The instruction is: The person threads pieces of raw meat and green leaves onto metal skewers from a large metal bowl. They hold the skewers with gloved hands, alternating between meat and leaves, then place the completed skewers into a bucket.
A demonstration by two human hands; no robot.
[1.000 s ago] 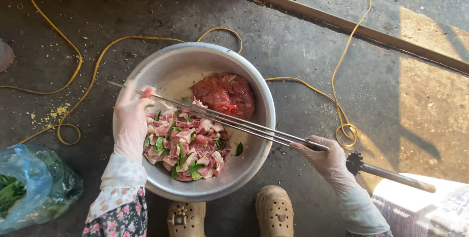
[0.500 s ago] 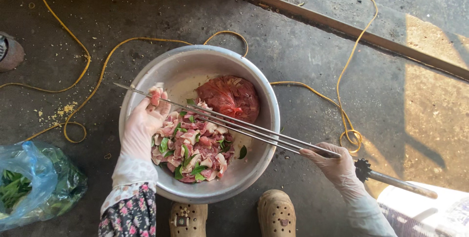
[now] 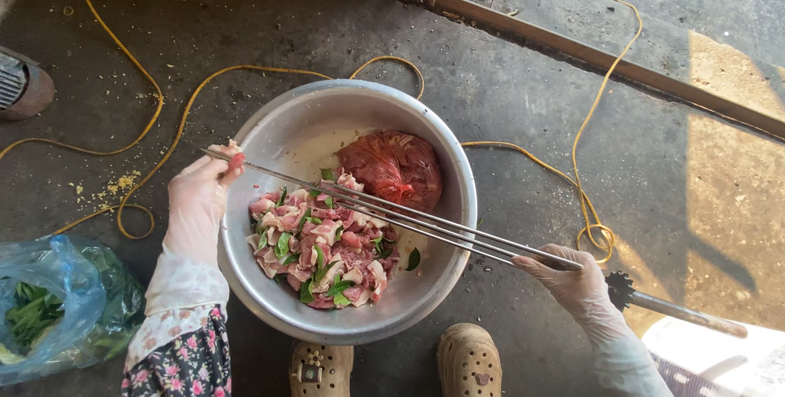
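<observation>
Shoes: two tan clogs on the floor, just below the metal bowl.
Left hand: the gloved left hand, at the bowl's left rim, pinches one piece of meat closed against the skewer tips.
Right hand: the gloved right hand, just right of the bowl, is closed around the handle end of the skewers, which lie across the bowl.
Progress: judging by the bare rods, threading has only begun; one piece sits at the tips, and the heap of cut meat with green leaves in the bowl's near half is left.
Red bag: a rounded red plastic bag lies in the bowl's far half; no label shows.
Blue bag: a clear blue bag of greens lies on the floor left of the bowl, unlabelled.
Cord: a yellow cord loops on the floor beyond the bowl.
</observation>
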